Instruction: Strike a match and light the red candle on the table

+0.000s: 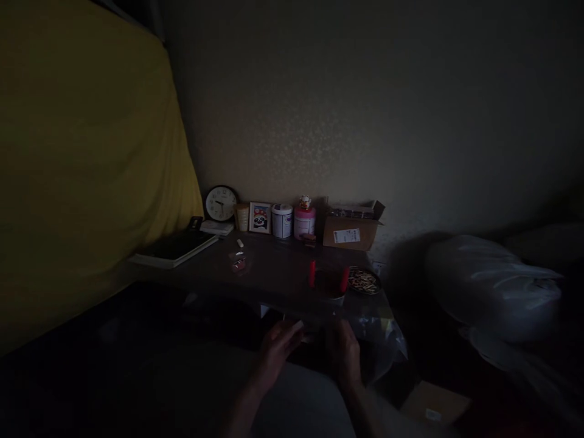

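The clock [221,202] has a white face in a black rim. Left of it is a plain yellow cloth [82,152]. The wall [319,121] behind it is pale with a fine speckle. Right of the clock are a white-framed picture [260,218], a white tub [281,220], a pink jar [304,222] and a brown box [349,233] with a white label. Below and right of the clock, a stand [328,278] shows two red ends on the dark brown bench [274,267].
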The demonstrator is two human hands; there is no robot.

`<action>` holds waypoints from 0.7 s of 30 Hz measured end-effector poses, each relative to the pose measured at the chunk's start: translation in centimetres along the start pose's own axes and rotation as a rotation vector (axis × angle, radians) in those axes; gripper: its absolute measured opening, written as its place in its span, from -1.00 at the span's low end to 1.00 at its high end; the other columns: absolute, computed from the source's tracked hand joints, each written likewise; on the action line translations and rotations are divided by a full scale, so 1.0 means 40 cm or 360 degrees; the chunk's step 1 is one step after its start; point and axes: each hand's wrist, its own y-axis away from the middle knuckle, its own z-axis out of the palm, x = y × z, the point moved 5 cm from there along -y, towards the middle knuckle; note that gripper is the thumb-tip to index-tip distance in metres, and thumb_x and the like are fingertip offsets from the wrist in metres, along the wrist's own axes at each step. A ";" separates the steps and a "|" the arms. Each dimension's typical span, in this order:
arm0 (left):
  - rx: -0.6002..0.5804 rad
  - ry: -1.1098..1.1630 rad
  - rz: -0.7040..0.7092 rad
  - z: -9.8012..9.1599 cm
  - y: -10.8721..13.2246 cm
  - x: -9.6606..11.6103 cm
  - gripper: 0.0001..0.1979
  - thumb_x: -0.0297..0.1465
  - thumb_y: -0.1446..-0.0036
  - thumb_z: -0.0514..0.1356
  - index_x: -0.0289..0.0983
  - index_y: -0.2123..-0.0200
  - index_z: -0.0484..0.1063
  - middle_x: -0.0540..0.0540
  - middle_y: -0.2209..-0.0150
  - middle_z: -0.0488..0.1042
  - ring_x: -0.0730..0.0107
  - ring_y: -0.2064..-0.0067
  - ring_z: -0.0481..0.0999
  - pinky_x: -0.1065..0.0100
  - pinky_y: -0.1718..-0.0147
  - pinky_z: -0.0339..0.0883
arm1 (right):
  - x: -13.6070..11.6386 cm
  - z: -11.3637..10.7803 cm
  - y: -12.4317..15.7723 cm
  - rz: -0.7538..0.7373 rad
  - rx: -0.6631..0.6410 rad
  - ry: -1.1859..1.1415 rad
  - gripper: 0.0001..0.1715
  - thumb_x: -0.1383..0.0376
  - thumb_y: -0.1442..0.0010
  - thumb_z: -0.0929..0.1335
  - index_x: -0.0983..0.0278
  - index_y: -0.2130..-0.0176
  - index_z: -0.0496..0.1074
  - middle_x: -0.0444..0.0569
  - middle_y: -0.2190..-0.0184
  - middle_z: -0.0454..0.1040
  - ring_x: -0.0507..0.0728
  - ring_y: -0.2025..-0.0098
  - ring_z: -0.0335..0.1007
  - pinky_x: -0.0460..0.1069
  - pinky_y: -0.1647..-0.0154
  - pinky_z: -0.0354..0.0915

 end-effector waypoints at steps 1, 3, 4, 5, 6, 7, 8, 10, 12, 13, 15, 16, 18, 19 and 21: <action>0.0016 -0.0001 -0.0006 -0.002 0.001 0.000 -0.80 -0.36 0.06 0.29 -0.33 0.34 0.44 -0.14 0.24 0.50 0.31 0.15 0.46 0.34 0.11 0.25 | 0.014 -0.006 -0.003 0.0090 0.0027 -0.0051 -0.77 0.26 -0.20 0.18 0.28 0.31 0.38 0.00 0.40 0.43 0.11 0.34 0.35 -0.05 0.36 0.26; 0.0037 0.0007 -0.0020 -0.006 0.002 0.000 -0.79 -0.35 0.07 0.30 -0.30 0.33 0.45 -0.12 0.23 0.50 0.32 0.15 0.46 0.35 0.12 0.26 | 0.031 -0.023 -0.010 0.0274 0.0064 -0.0173 -0.75 0.20 -0.20 0.21 0.29 0.28 0.38 0.01 0.35 0.45 0.11 0.30 0.37 -0.05 0.33 0.27; 0.0040 0.0005 -0.0024 -0.008 0.002 -0.001 -0.79 -0.34 0.07 0.30 -0.30 0.33 0.45 -0.12 0.23 0.51 0.33 0.16 0.46 0.36 0.13 0.26 | 0.035 -0.032 -0.013 0.0368 0.0076 -0.0234 -0.74 0.18 -0.19 0.22 0.29 0.28 0.38 0.01 0.33 0.46 0.11 0.30 0.38 -0.05 0.32 0.28; 0.0041 0.0001 -0.0023 -0.010 0.002 -0.001 -0.79 -0.33 0.06 0.29 -0.29 0.33 0.45 -0.12 0.23 0.51 0.34 0.17 0.46 0.37 0.14 0.26 | 0.037 -0.041 -0.016 0.0450 0.0088 -0.0289 -0.73 0.16 -0.18 0.23 0.29 0.28 0.38 0.01 0.33 0.47 0.11 0.30 0.38 -0.06 0.33 0.28; 0.0042 -0.0006 -0.0023 -0.012 0.001 -0.002 -0.79 -0.33 0.06 0.29 -0.29 0.33 0.45 -0.12 0.23 0.51 0.34 0.17 0.46 0.37 0.15 0.26 | 0.036 -0.050 -0.020 0.0516 0.0097 -0.0334 -0.72 0.14 -0.17 0.24 0.29 0.28 0.38 0.00 0.33 0.47 0.11 0.30 0.39 -0.06 0.34 0.28; 0.0049 -0.0014 -0.0024 -0.014 0.000 -0.003 -0.80 -0.33 0.06 0.29 -0.29 0.33 0.45 -0.12 0.23 0.51 0.33 0.17 0.46 0.37 0.16 0.26 | 0.034 -0.058 -0.023 0.0567 0.0108 -0.0368 -0.72 0.13 -0.16 0.25 0.29 0.29 0.39 0.00 0.33 0.47 0.11 0.31 0.39 -0.07 0.36 0.28; 0.0063 -0.0024 -0.0026 -0.017 -0.002 -0.004 -0.80 -0.33 0.06 0.29 -0.29 0.34 0.45 -0.12 0.23 0.51 0.33 0.17 0.46 0.37 0.16 0.27 | 0.030 -0.065 -0.025 0.0604 0.0121 -0.0394 -0.71 0.13 -0.15 0.26 0.29 0.29 0.39 -0.01 0.34 0.48 0.11 0.32 0.39 -0.07 0.37 0.28; 0.0081 -0.0035 -0.0032 -0.022 -0.007 -0.008 -0.80 -0.33 0.06 0.29 -0.29 0.35 0.45 -0.11 0.24 0.51 0.33 0.18 0.46 0.36 0.17 0.27 | 0.018 -0.076 -0.028 0.0625 0.0139 -0.0435 -0.70 0.12 -0.15 0.26 0.30 0.29 0.40 0.00 0.33 0.48 0.11 0.32 0.39 -0.07 0.37 0.29; 0.0078 -0.0029 -0.0027 -0.024 -0.013 -0.013 -0.80 -0.32 0.08 0.30 -0.29 0.35 0.45 -0.10 0.25 0.51 0.32 0.17 0.46 0.36 0.16 0.26 | 0.001 -0.079 -0.027 0.0576 0.0137 -0.0455 -0.71 0.13 -0.15 0.26 0.30 0.29 0.40 0.00 0.32 0.48 0.11 0.31 0.40 -0.07 0.35 0.30; 0.0068 -0.0026 -0.0017 -0.024 -0.015 -0.015 -0.79 -0.32 0.08 0.30 -0.29 0.35 0.45 -0.10 0.26 0.50 0.31 0.16 0.46 0.36 0.16 0.26 | -0.009 -0.076 -0.024 0.0520 0.0119 -0.0459 -0.72 0.13 -0.15 0.26 0.29 0.28 0.39 -0.01 0.32 0.48 0.11 0.30 0.40 -0.07 0.33 0.30; 0.0030 -0.0032 0.0010 -0.021 -0.016 -0.016 -0.78 -0.33 0.09 0.30 -0.29 0.34 0.45 -0.09 0.25 0.49 0.30 0.14 0.45 0.35 0.13 0.26 | -0.030 -0.061 -0.016 0.0366 0.0084 -0.0456 -0.75 0.16 -0.16 0.26 0.28 0.27 0.38 -0.01 0.31 0.48 0.10 0.28 0.40 -0.07 0.29 0.31; 0.0000 -0.0037 0.0027 -0.018 -0.014 -0.015 -0.79 -0.34 0.07 0.29 -0.29 0.32 0.45 -0.09 0.24 0.49 0.30 0.13 0.44 0.34 0.12 0.25 | -0.039 -0.051 -0.011 0.0289 0.0065 -0.0447 -0.77 0.18 -0.18 0.25 0.28 0.27 0.37 -0.01 0.32 0.48 0.09 0.28 0.40 -0.07 0.27 0.31; -0.0070 -0.0043 0.0055 -0.008 -0.007 -0.009 -0.79 -0.34 0.04 0.27 -0.30 0.30 0.44 -0.10 0.22 0.48 0.30 0.11 0.43 0.33 0.10 0.24 | -0.055 -0.026 -0.001 0.0150 -0.0006 -0.0423 -0.79 0.23 -0.20 0.23 0.27 0.23 0.37 0.00 0.30 0.46 0.09 0.25 0.40 -0.07 0.25 0.30; -0.0089 -0.0040 0.0061 -0.003 -0.003 -0.005 -0.79 -0.33 0.03 0.26 -0.30 0.30 0.44 -0.10 0.22 0.48 0.29 0.11 0.43 0.32 0.09 0.24 | -0.062 -0.014 0.002 0.0092 -0.0052 -0.0403 -0.79 0.26 -0.21 0.21 0.26 0.22 0.37 0.00 0.29 0.46 0.08 0.24 0.39 -0.07 0.25 0.30; -0.0081 -0.0051 0.0057 0.004 0.002 0.000 -0.79 -0.33 0.04 0.27 -0.30 0.31 0.45 -0.10 0.24 0.48 0.28 0.12 0.43 0.32 0.10 0.25 | -0.078 -0.003 0.003 0.0001 -0.0136 -0.0350 -0.80 0.31 -0.22 0.20 0.25 0.21 0.37 -0.01 0.30 0.45 0.08 0.25 0.38 -0.06 0.26 0.30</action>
